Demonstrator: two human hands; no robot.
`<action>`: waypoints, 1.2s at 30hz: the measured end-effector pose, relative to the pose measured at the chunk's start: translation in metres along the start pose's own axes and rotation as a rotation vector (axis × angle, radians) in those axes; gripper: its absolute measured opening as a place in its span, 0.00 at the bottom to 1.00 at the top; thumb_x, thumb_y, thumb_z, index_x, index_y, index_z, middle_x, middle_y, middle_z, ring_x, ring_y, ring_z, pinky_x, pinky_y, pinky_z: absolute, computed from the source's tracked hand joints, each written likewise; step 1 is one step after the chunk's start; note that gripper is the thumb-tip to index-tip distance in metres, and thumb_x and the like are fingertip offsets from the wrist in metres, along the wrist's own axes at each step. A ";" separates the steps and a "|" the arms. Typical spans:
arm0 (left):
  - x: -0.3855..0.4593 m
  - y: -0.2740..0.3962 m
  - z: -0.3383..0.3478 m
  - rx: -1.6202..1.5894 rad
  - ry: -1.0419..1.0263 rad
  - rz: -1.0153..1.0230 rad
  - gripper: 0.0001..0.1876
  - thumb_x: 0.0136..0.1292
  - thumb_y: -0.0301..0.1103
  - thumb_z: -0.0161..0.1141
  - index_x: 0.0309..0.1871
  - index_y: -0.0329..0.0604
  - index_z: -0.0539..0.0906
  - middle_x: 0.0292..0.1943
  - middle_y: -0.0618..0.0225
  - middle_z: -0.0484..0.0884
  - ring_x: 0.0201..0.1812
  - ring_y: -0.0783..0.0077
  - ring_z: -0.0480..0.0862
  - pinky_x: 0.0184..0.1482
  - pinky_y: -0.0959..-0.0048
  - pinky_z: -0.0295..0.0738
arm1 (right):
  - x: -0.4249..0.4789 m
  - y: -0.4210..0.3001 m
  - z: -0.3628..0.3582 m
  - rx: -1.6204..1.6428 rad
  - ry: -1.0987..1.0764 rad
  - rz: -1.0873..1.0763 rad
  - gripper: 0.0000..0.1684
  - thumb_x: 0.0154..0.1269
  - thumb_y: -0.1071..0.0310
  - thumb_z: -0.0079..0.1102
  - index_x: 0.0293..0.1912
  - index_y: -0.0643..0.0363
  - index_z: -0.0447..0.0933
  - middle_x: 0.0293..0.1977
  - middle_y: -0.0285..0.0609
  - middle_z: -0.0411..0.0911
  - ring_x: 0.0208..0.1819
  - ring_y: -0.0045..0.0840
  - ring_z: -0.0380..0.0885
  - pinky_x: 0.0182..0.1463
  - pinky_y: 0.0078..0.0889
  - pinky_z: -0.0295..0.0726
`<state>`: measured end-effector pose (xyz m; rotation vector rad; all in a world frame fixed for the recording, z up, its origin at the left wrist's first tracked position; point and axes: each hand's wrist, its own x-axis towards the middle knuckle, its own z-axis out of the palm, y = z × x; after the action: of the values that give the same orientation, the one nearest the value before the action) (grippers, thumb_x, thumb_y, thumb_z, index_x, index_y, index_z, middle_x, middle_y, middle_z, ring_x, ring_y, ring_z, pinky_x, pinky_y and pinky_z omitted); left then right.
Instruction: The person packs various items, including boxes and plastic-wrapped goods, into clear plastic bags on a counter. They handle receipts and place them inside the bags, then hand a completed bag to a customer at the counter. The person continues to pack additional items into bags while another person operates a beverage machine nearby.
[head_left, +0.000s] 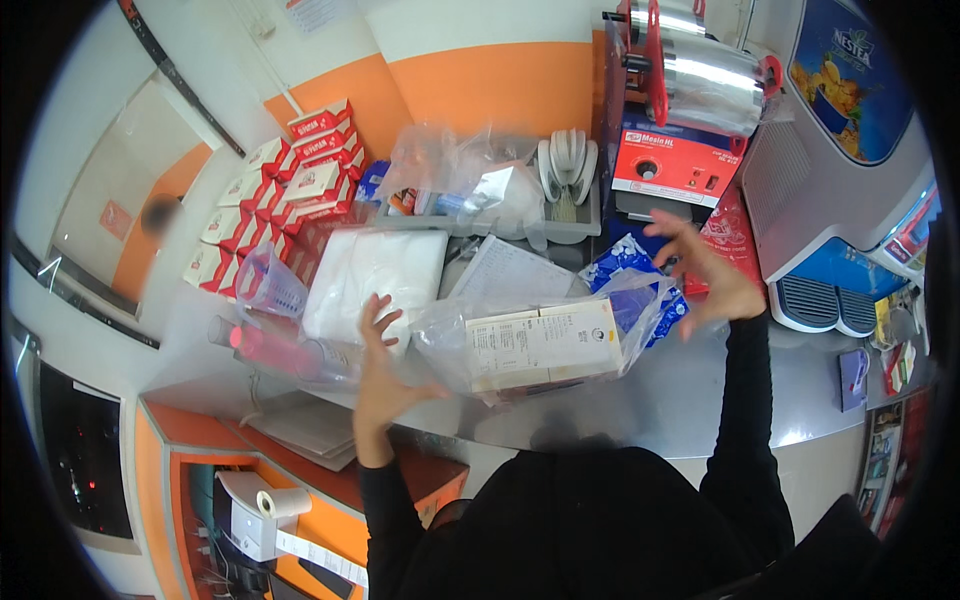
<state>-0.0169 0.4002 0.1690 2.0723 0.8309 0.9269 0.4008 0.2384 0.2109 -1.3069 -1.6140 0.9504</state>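
Before me on the steel counter (675, 390) lies a clear plastic bag (439, 341) with pale boxes (592, 367) inside. A printed receipt (517, 341) shows on top of them. My left hand (382, 367) hovers by the bag's left end, fingers spread and holding nothing. Beyond the opposite end, my right hand (709, 274) is raised with its fingers apart, close to the bag's loose edge. Blue patterned packets (630, 259) lie partly under that edge. Behind the left hand rests a stack of white plastic bags (375, 274).
Red-and-white cartons (247, 217) are piled at the left, near a clear measuring jug (270, 281) and pink bottle (259, 341). A grey tray (577, 225) holds plastic-wrapped items. A cup sealer (667, 161) and drink dispenser (806, 225) stand at the right. A label printer (251, 525) sits lower left.
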 end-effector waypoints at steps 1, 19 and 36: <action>-0.003 -0.016 0.016 -0.030 -0.019 0.035 0.66 0.24 0.47 0.83 0.70 0.42 0.54 0.68 0.58 0.59 0.62 0.58 0.70 0.62 0.57 0.63 | -0.002 0.019 0.011 -0.068 -0.051 -0.080 0.81 0.27 0.53 0.86 0.73 0.57 0.37 0.64 0.49 0.58 0.63 0.34 0.62 0.63 0.36 0.64; 0.037 -0.038 0.088 0.032 -0.445 0.238 0.25 0.48 0.32 0.68 0.54 0.45 0.78 0.57 0.64 0.78 0.64 0.57 0.71 0.68 0.55 0.59 | 0.030 0.093 0.127 -0.248 0.185 0.010 0.24 0.45 0.82 0.53 0.46 0.59 0.72 0.37 0.51 0.77 0.44 0.41 0.78 0.48 0.34 0.74; 0.024 -0.051 0.123 0.175 -0.450 0.130 0.17 0.47 0.30 0.67 0.42 0.37 0.79 0.41 0.60 0.81 0.44 0.57 0.82 0.44 0.64 0.76 | 0.053 0.068 0.151 -0.439 0.168 -0.202 0.17 0.40 0.62 0.71 0.32 0.54 0.76 0.34 0.43 0.75 0.40 0.32 0.73 0.43 0.38 0.65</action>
<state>0.0816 0.4044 0.0763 2.3833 0.5570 0.4303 0.2783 0.2946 0.1000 -1.4324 -1.8411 0.3625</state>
